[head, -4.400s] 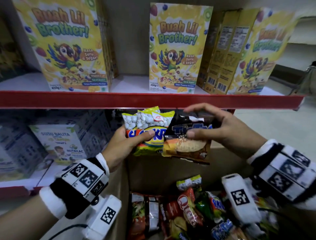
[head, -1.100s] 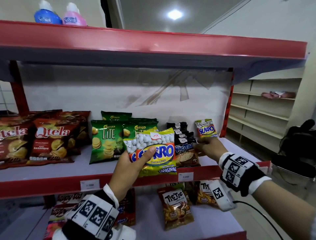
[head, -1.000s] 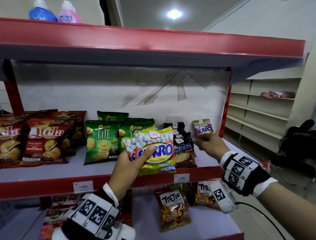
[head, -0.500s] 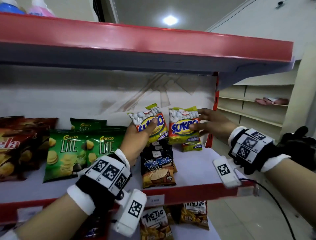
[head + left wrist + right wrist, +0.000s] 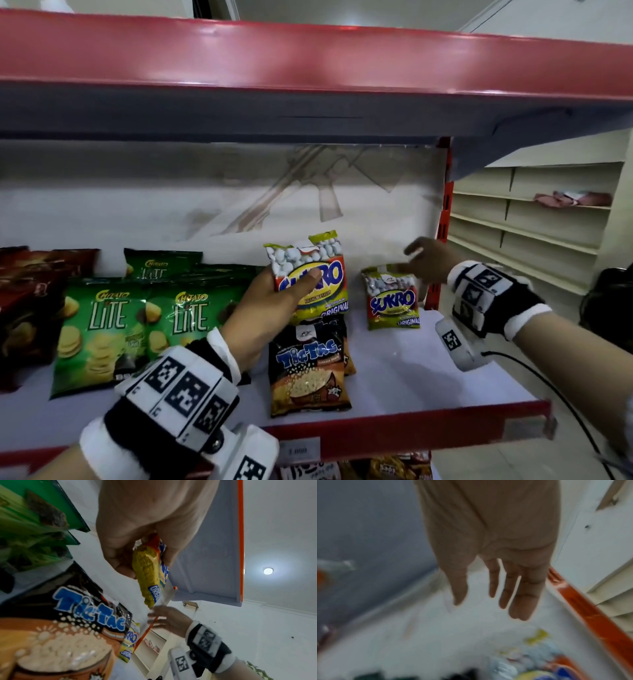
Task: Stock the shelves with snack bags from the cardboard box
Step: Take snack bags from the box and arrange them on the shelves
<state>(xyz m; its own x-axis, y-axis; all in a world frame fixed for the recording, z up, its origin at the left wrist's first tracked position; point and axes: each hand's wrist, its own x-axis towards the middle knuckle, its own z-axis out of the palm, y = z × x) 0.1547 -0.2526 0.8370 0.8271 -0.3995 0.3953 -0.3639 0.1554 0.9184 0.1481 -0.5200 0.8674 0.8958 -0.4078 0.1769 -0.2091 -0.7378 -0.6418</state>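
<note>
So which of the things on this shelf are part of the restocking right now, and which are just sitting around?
In the job:
- yellow-and-red Sukro peanut bag, gripped by left hand
- second Sukro bag standing on the white shelf
- right hand, open, just above it

Just there:
- green Chitato Lite chip bags
- black Tic Tac bag
- dark red chip bags

A Sukro bag, yellow-green with white nuts pictured on top, is held upright above the Tic Tac bags. A second Sukro bag stands upright on the white shelf to its right, near the red upright.
</note>
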